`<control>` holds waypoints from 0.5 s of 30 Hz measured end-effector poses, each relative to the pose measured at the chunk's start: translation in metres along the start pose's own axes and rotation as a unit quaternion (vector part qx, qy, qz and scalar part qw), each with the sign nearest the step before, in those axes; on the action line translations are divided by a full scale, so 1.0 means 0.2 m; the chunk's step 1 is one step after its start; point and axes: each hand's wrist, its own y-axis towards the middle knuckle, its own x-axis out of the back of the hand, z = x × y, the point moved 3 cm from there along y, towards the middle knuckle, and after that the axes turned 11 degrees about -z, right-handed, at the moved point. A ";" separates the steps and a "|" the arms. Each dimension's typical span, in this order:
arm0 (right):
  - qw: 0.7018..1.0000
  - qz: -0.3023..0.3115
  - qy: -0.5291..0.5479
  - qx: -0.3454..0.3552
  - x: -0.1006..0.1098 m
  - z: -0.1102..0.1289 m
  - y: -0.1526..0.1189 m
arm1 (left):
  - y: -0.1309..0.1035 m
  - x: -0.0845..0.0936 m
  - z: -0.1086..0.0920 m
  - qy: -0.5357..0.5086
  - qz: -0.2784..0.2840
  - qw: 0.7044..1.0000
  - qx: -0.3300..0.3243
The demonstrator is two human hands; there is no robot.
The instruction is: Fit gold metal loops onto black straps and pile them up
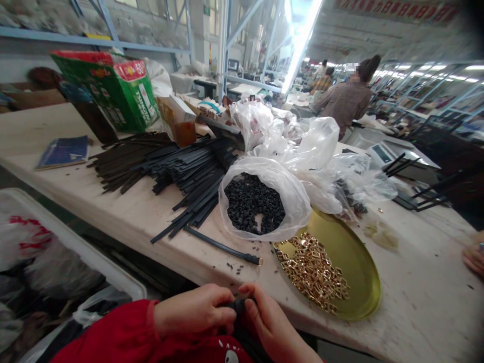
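Observation:
Low in front of me, by the table's near edge, my left hand (202,310) and my right hand (266,317) are closed on a dark strap (239,305). The strap's lower part hangs down between them, and its end is partly hidden by my fingers. Just beyond lies a finished-looking black strap (223,245) with a gold buckle at its right end. A white plastic bag (298,201) stands rolled open, with many small black loops (253,199) inside. Gold buckles (315,272) are heaped on an oval gold tray (365,282) to the right.
Black and brown strips (185,166) lie piled on the table (423,282). Behind are a green box (132,101), a small carton (177,118) and clear plastic bags (317,141). A blue booklet (64,151) lies left, a scale (393,151) right. Another person's hand (474,257) shows at the right edge.

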 end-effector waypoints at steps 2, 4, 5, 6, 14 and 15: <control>0.999 -0.014 -0.027 0.020 -0.01 -0.02 0.02 | 0.01 0.01 0.01 0.007 0.006 1.000 -0.016; 0.998 -0.022 -0.037 0.044 -0.03 -0.04 0.04 | 0.04 0.02 0.01 0.021 -0.020 0.999 -0.040; 0.998 -0.026 -0.034 0.055 -0.05 -0.05 0.05 | 0.05 0.03 0.01 0.035 -0.029 0.998 -0.054; 0.997 -0.036 -0.029 0.063 -0.07 -0.07 0.06 | 0.07 0.03 0.00 0.055 -0.036 0.996 -0.068; 0.959 -0.242 -0.131 0.073 0.01 -0.21 0.30 | 0.30 0.21 -0.12 0.350 -0.241 0.890 -0.163; 0.951 -0.250 -0.169 0.071 0.03 -0.23 0.35 | 0.34 0.26 -0.12 0.371 -0.271 0.875 -0.152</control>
